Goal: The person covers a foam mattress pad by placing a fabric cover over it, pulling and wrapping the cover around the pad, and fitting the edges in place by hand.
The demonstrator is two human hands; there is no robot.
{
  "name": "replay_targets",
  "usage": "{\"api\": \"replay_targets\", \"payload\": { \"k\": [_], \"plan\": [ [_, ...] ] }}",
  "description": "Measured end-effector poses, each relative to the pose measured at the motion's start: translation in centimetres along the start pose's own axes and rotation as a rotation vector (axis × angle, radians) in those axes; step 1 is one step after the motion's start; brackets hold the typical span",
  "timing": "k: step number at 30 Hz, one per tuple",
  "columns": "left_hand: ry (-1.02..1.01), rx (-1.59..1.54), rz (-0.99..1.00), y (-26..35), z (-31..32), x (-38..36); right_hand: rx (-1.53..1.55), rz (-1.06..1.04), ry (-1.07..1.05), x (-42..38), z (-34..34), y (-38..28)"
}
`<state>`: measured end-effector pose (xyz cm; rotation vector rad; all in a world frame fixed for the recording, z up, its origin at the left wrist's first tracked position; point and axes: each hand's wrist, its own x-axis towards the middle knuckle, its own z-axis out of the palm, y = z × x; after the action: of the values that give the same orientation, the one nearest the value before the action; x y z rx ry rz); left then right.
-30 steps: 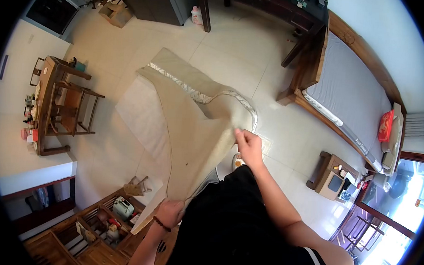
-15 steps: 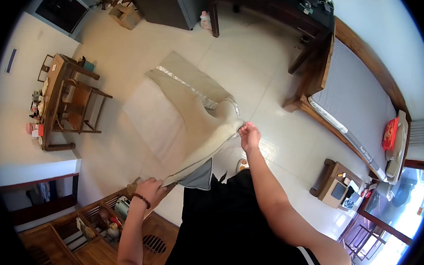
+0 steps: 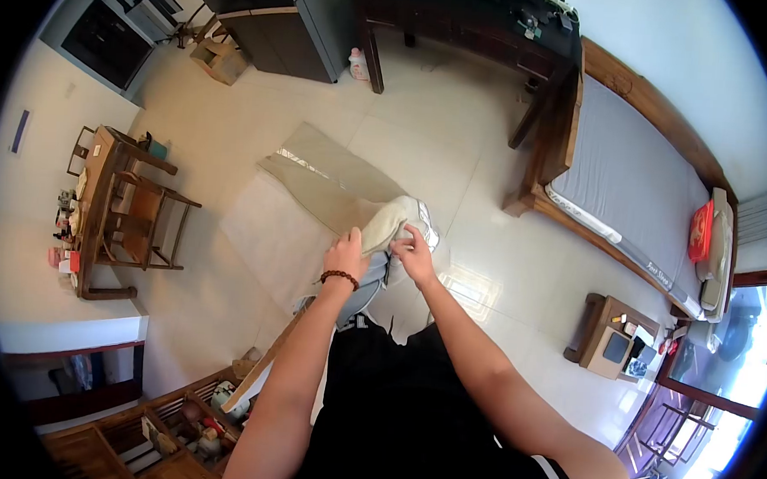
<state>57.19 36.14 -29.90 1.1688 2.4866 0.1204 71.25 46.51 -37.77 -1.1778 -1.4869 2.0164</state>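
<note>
A long beige cloth [image 3: 330, 180] with a pale patterned band lies stretched over the tiled floor, its near end lifted and bunched in front of me. My left hand [image 3: 345, 257], with a beaded bracelet at the wrist, is closed on the raised edge. Close on its right, my right hand [image 3: 413, 257] has its fingers bent and pinched at the same bunched end. Grey lining hangs below, between the hands. My forearms and the folds partly hide where the fingertips meet the cloth.
A wooden desk [image 3: 98, 224] and chair [image 3: 137, 227] stand at left. A bed [image 3: 634, 179] and a low wooden stand [image 3: 612, 338] are on the right. A dark table [image 3: 464, 31] and a white bottle [image 3: 358, 65] are ahead. An open drawer unit [image 3: 143, 439] sits at lower left.
My left hand has moved up and right, bringing its side of the cloth close to my right hand, which has shifted slightly left and down. The near end is now gathered.
</note>
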Motion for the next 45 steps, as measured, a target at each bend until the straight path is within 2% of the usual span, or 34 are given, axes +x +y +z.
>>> {"api": "replay_targets", "payload": {
  "k": [1,3,5,7,9,11,13,15,16,18,19,21,22,23,25,27,29,30,31,32,35,37,39,41,42,43,45],
  "plan": [
    [0.006,-0.003,-0.005,-0.1,-0.4,-0.1,-0.094,-0.040,0.070,-0.1,0.3,1.1],
    [0.028,0.009,0.136,-0.3,-0.6,-2.2,-0.177,-0.036,0.133,-0.2,0.7,5.0],
    [0.050,-0.015,0.161,0.1,-1.8,-4.8,-0.588,-0.113,0.318,0.1,1.0,9.5],
    [0.070,-0.046,0.181,-1.2,-1.3,-6.4,-0.600,-0.039,0.340,0.7,1.3,11.2],
    [-0.008,-0.088,0.169,-3.4,0.0,-7.9,-0.620,0.038,0.360,0.8,1.0,12.0],
    [-0.022,-0.119,0.142,-5.4,1.5,-9.7,-0.561,0.009,0.456,0.9,-0.5,11.7],
    [-0.031,-0.154,0.106,-6.3,1.9,-11.4,-0.370,-0.204,0.560,0.9,-2.4,11.2],
    [-0.023,-0.242,0.102,-5.5,1.6,-12.5,-0.223,-0.133,0.595,-0.4,-3.8,3.8],
    [0.020,-0.310,0.134,-5.0,2.1,-13.2,-0.242,-0.132,0.578,-0.9,-5.4,2.6],
    [0.040,-0.330,0.113,-3.0,2.2,-14.6,-0.083,-0.330,0.453,-0.7,-8.8,0.4],
    [0.054,-0.330,0.119,-2.0,2.1,-15.0,-0.080,-0.336,0.430,-0.7,-9.9,-2.0],
    [0.042,-0.325,0.082,-0.8,2.4,-17.6,-0.544,-0.294,0.146,-3.2,-12.1,-7.3],
    [0.040,-0.325,0.062,-0.6,2.6,-18.4,-0.801,-0.496,0.032,-3.5,-13.6,-9.0],
    [0.043,-0.323,0.048,-0.6,3.1,-19.3,-0.798,-0.497,0.017,-3.5,-14.3,-10.8],
    [-0.027,-0.329,-0.047,-1.1,4.8,-22.4,-1.037,-0.867,-0.312,-3.6,-15.3,-14.3],
    [-0.004,-0.378,-0.064,-1.9,4.9,-24.5,-1.030,-0.927,-0.401,-4.2,-13.5,-17.6],
    [0.027,-0.426,-0.080,-2.7,4.7,-25.7,-1.003,-0.960,-0.615,-5.0,-10.8,-19.1],
    [-0.057,-0.410,-0.141,-3.4,4.2,-25.8,-1.001,-0.957,-0.619,-5.1,-9.3,-18.9],
    [-0.136,-0.390,-0.203,-3.9,3.9,-26.2,-1.008,-0.972,-0.754,-5.1,-7.6,-18.6],
    [-0.125,-0.336,-0.193,-4.6,5.6,-26.3,-1.014,-0.987,-0.886,-4.9,-6.2,-18.4],
    [-0.105,-0.268,-0.176,-3.5,4.6,-25.4,-1.194,-0.933,-1.001,-3.7,-4.1,-17.7],
    [-0.101,-0.269,-0.182,-3.5,4.4,-25.9,-1.121,-0.901,-0.996,-1.6,-5.5,-17.2],
    [-0.101,-0.267,-0.185,-4.3,5.6,-26.7,-1.141,-0.755,-1.005,0.3,-8.0,-18.4],
    [0.014,-0.139,-0.238,-6.9,8.4,-28.0,-1.182,-0.702,-1.007,0.5,-9.8,-18.1],
    [0.011,-0.145,-0.239,-7.5,7.6,-27.9,-1.223,-0.663,-1.014,0.6,-10.2,-17.8],
    [0.019,-0.142,-0.233,-7.8,6.1,-27.9,-1.223,-0.658,-1.025,0.2,-10.1,-17.3],
    [0.036,-0.132,-0.232,-9.1,5.4,-28.6,-1.288,-0.890,-0.917,-0.6,-9.1,-16.4]
  ]
}}
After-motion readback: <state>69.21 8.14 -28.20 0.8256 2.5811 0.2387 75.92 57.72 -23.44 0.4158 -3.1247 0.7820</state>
